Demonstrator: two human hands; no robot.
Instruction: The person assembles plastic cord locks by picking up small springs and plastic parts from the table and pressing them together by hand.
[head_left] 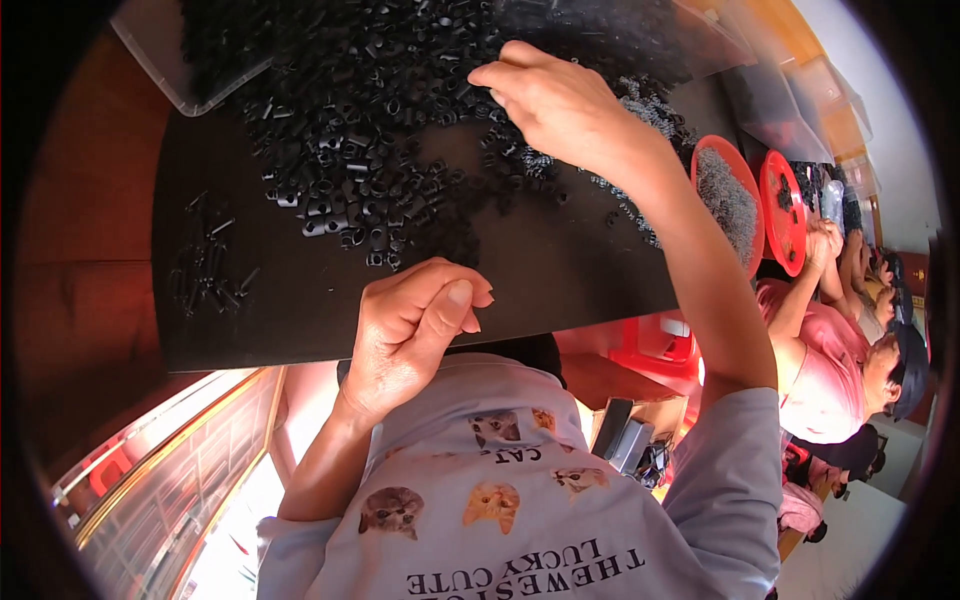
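My left hand (412,325) is closed just above the table's near edge, thumb pressed against curled fingers. Whatever lies inside it, if anything, is hidden. Stretched out over the pile, my right hand (560,105) has its fingertips drawn together at the small black parts; what they pinch cannot be made out. These small black plastic parts (345,150), short tubes with holes, spread thickly across the far half of the dark table (560,270). Small grey metal springs (650,110) lie to the right of my right hand.
Thin black pins (212,270) lie loose at left. A clear plastic bin (190,95) stands at far left. On the right are a red basin (755,190) of springs and another red basin (797,235). Co-workers, one in a pink shirt (825,365), sit beyond. An open carton (600,385) stands below.
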